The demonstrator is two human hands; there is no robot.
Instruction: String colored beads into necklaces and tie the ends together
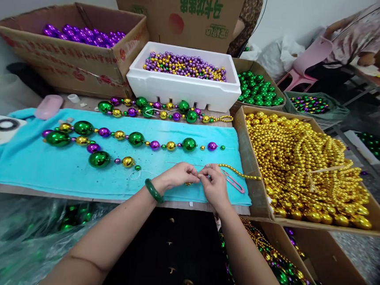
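Note:
My left hand (177, 175) and my right hand (213, 185) meet fingertip to fingertip over the front edge of a turquoise towel (22, 159). Between them they pinch the end of a thin strand of small gold beads (240, 173) that runs right toward the gold-bead box. A small gold bead sits under my left fingers. A pink clip (234, 182) lies just right of my right hand. A half-strung necklace of green, purple and gold balls (123, 139) stretches across the towel, its white thread ending near my left hand. A green bangle (154, 191) circles my left wrist.
A cardboard box of gold bead strands (303, 165) stands at right. Behind are a white foam box of mixed beads (182, 77), a carton of purple balls (82, 35), green balls (257, 90) and a finished necklace (156, 109). Other people sit at the back right.

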